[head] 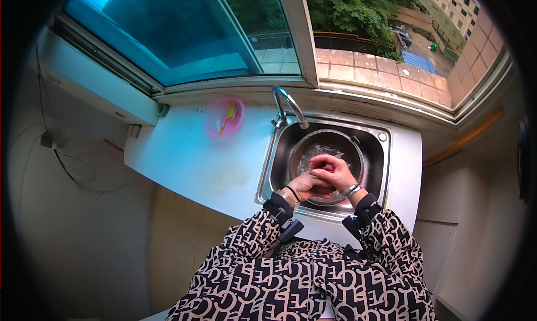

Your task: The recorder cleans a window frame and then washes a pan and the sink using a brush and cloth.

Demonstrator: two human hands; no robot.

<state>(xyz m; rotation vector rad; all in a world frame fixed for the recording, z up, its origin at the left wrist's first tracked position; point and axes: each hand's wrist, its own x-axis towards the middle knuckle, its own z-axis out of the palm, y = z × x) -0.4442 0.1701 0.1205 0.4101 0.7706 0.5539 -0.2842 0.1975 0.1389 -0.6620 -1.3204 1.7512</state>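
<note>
My left hand (304,184) and my right hand (338,175) meet over a round metal basin (297,153) inside the stainless steel sink (280,161). Between them they clasp a small dark-pink object (329,167). Most of it is hidden by my fingers, so its kind cannot be made out. The right hand lies partly across the left. Rippled water (321,149) fills part of the basin below. The curved chrome faucet (293,105) stands behind the sink's left rear corner, its spout over the sink's rear edge.
On the white countertop (180,149) to the left sits a pink translucent plastic bowl (214,126) with a yellow-and-red handled tool (228,117) in it. A small green cup-like container (162,110) stands by the wall. Behind the sink is a window frame (312,75), open on the right.
</note>
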